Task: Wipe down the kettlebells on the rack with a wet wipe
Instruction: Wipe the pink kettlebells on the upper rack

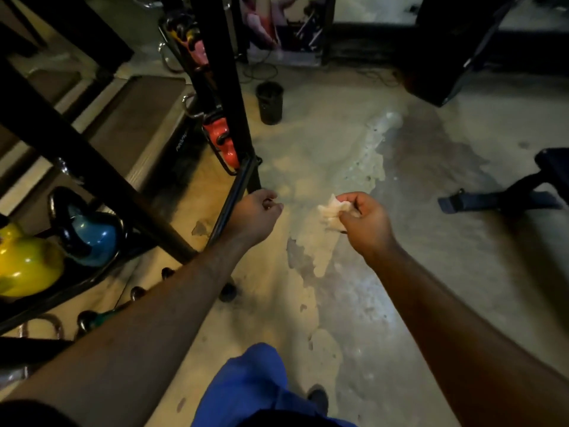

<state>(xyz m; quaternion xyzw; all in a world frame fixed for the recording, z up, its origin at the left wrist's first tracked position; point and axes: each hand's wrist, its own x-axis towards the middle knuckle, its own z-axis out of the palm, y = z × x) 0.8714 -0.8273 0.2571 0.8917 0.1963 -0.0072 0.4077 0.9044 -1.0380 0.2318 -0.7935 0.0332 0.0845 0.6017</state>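
My right hand [366, 223] pinches a crumpled white wet wipe [331, 212] over the floor, right of the rack. My left hand [258, 211] hangs beside the rack's end post with its fingers curled, holding nothing that I can see. The black metal rack [92, 167] fills the left side. On its lower shelf sit a yellow kettlebell [27, 263] and a blue kettlebell [92, 235] with a black handle. A red kettlebell [224, 143] and a pink one [198, 52] hang further along the rack's end.
A black mesh bin [270, 101] stands on the stained concrete floor beyond the rack. A bench foot [505, 195] reaches in from the right. Small dumbbells [92, 318] lie under the rack. My blue trouser leg [255, 383] and shoe [318, 399] are below.
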